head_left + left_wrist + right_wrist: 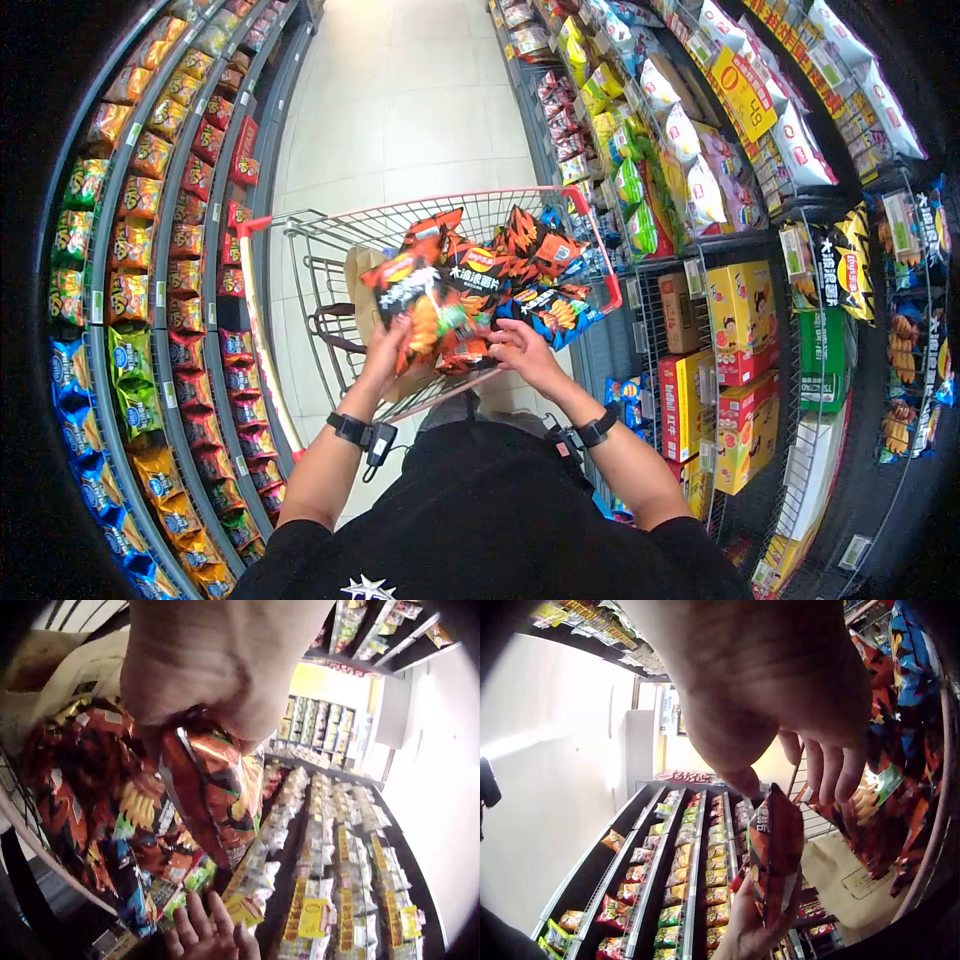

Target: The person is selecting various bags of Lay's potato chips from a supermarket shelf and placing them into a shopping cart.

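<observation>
My left hand (385, 358) grips a red and black chip bag (408, 305) by its lower edge, over the shopping cart. In the right wrist view that bag (775, 851) stands upright in the left hand (754, 930). My right hand (525, 358) is to the right of it above the cart's near side, fingers loosely bent and nothing in them. Under and behind the held bag lie several more red and black chip bags (535, 245) and a blue and black chip bag (553, 312), heaped in the cart.
The wire cart (350, 212) has a red-trimmed rim, and a beige bag (362, 268) sits in its left part. Shelves of snack bags (150, 205) run along the left. On the right are more snack shelves (690, 150) and stacked cartons (740, 310). Pale floor tiles (380, 110) stretch ahead.
</observation>
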The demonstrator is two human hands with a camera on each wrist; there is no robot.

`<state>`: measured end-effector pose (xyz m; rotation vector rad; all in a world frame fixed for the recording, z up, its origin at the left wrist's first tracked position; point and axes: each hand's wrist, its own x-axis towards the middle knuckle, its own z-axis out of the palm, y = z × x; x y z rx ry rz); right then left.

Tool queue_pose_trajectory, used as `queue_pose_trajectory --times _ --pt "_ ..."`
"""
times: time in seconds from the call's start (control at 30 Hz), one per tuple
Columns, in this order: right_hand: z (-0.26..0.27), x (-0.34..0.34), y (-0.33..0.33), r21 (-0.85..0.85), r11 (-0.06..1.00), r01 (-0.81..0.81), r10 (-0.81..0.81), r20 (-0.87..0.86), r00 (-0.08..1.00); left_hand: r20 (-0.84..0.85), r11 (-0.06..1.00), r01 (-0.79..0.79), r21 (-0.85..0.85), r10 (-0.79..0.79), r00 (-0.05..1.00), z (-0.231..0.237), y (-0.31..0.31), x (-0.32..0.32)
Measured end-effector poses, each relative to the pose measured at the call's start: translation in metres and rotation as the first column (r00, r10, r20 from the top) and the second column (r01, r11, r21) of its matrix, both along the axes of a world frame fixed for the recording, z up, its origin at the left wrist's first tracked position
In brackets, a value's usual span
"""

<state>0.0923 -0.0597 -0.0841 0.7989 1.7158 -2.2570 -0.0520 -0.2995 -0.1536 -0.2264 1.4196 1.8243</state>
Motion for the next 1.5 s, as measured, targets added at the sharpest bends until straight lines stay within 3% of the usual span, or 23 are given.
queue_pose_trajectory --times 0.03,0.1,0.13,0.2,0.23,0.27,0.33,0.37,0.43,0.57,0.77,0.83,0.97,1.03,1.1,1.17,1.23,1.27,1.3,1.33,1.43,1.47,1.5 --pt "-0.008 0.001 0.005 0.007 1.000 -0.001 0.001 0.005 1.000 0.067 0.992 -0.084 0.090 0.079 0.995 -0.006 -0.003 -0.005" --pt "-0.036 0.011 0.023 0.246 0.968 0.048 -0.040 -0.039 0.998 0.245 0.997 0.075 -0.036 -0.064 0.967 -0.010 -0.016 -0.004" --pt "-0.050 0.020 0.032 0.407 0.909 0.094 -0.082 -0.046 0.996 0.247 0.997 0.071 -0.026 -0.062 0.967 -0.014 -0.018 0.001" --pt "-0.055 0.037 0.057 0.604 0.795 0.050 -0.087 0.031 0.996 0.233 0.881 0.445 -0.158 -0.405 0.884 -0.026 -0.022 0.015" --pt "-0.062 0.046 0.068 0.701 0.712 0.029 -0.103 0.063 0.993 0.230 0.858 0.498 -0.127 -0.463 0.856 -0.039 -0.024 0.023" --pt "-0.074 0.056 0.081 0.707 0.706 0.030 -0.106 0.064 0.992 0.205 0.836 0.530 -0.143 -0.498 0.842 -0.038 -0.021 0.028" --pt "-0.087 0.070 0.100 0.735 0.673 -0.083 -0.249 0.331 0.910 0.193 0.826 0.539 -0.168 -0.508 0.839 -0.031 -0.006 0.037" --pt "-0.089 0.073 0.103 0.742 0.666 -0.079 -0.259 0.330 0.908 0.189 0.823 0.545 -0.158 -0.517 0.835 -0.031 0.002 0.037" --pt "-0.085 0.073 0.097 0.350 0.926 0.140 -0.323 0.546 0.773 0.132 0.798 0.582 -0.154 -0.567 0.813 -0.035 0.013 0.039" --pt "-0.112 0.068 0.093 0.144 0.928 0.344 -0.367 0.517 0.773 0.078 0.768 0.631 -0.106 -0.626 0.776 -0.038 0.050 0.037" --pt "-0.122 0.060 0.078 0.203 0.881 0.427 -0.472 0.446 0.760 0.014 0.767 0.641 -0.026 -0.641 0.768 -0.041 0.098 0.046" --pt "-0.106 0.058 0.069 0.233 0.864 0.446 -0.504 0.386 0.773 0.052 0.728 0.682 0.069 -0.685 0.726 -0.042 0.107 0.048" --pt "-0.061 0.075 0.064 0.214 0.856 0.471 -0.512 0.230 0.827 0.154 0.751 0.656 0.073 -0.658 0.737 -0.012 0.120 0.067" --pt "-0.030 0.096 0.059 0.136 0.847 0.514 -0.529 0.120 0.840 0.153 0.704 0.705 0.092 -0.709 0.688 -0.007 0.128 0.080" --pt "0.006 0.120 0.050 0.092 0.850 0.519 -0.512 -0.092 0.854 0.305 0.750 0.626 0.213 -0.660 0.687 0.005 0.138 0.095" --pt "0.028 0.156 0.043 0.075 0.854 0.515 -0.498 -0.170 0.850 0.309 0.720 0.628 0.294 -0.694 0.651 0.016 0.154 0.110" --pt "0.036 0.196 0.037 0.149 0.928 0.342 -0.299 -0.255 0.920 0.309 0.684 0.386 0.619 -0.664 0.681 0.053 0.174 0.134" --pt "0.042 0.215 0.034 0.151 0.915 0.373 -0.323 -0.280 0.904 0.304 0.717 0.338 0.610 -0.605 0.735 0.058 0.182 0.149" --pt "0.052 0.234 0.030 0.270 0.918 0.290 -0.240 -0.204 0.949 0.370 0.788 0.231 0.570 -0.497 0.785 0.048 0.191 0.164" --pt "0.058 0.253 0.026 0.374 0.905 0.202 -0.172 -0.112 0.979 0.343 0.799 0.247 0.549 -0.485 0.804 0.049 0.198 0.175" --pt "0.048 0.319 0.018 0.390 0.897 0.209 -0.157 -0.163 0.974 0.263 0.789 0.312 0.530 -0.502 0.824 0.078 0.221 0.210" --pt "0.038 0.344 0.016 0.262 0.909 0.323 -0.258 -0.255 0.932 0.110 0.777 0.392 0.492 -0.502 0.858 0.084 0.228 0.222" --pt "0.024 0.368 0.024 0.254 0.897 0.363 -0.294 -0.271 0.916 -0.049 0.764 0.465 0.447 -0.498 0.866 0.107 0.238 0.236"
